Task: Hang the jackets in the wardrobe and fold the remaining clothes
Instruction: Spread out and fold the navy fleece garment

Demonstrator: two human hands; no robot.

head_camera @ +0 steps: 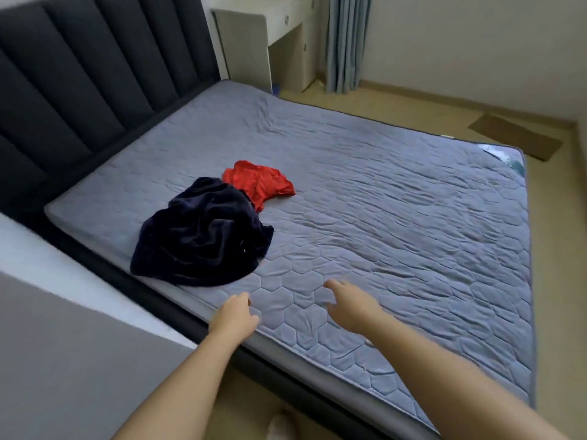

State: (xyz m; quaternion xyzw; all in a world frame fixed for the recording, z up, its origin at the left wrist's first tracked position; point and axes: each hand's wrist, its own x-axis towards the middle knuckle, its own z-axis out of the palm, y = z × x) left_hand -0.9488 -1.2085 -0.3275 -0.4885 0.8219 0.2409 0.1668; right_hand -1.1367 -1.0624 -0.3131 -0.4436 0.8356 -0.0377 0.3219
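Reaching in from the bottom of the frame, a person's left hand [236, 315] and right hand [349, 308] hover over the near edge of a bed [397, 201], both empty. The right hand's fingers are spread wide in a loose claw. The left hand's fingers are loosely curled round nothing.

Two garments lie crumpled left of centre on the quilted grey mattress cover. A navy top [203, 233] sits nearer the hands, up and to the left of them. A red top [259, 182] lies just behind it, and the navy cloth overlaps the red one's near edge. Neither hand touches either garment.

The navy piece looks plush and thick, so it is likely soft, limp and the heavier of the two. Bunched as it is, it cannot be told whether it is a jacket or something to fold. The red piece looks thin and light and should drape freely. Each would best be pinched at a collar or shoulder seam, then lifted and shaken out to show its shape.

A dark padded headboard [79, 74] fills the upper left, and a white desk [276, 33] and blue curtain [346, 42] stand at top centre. No wardrobe is in view.
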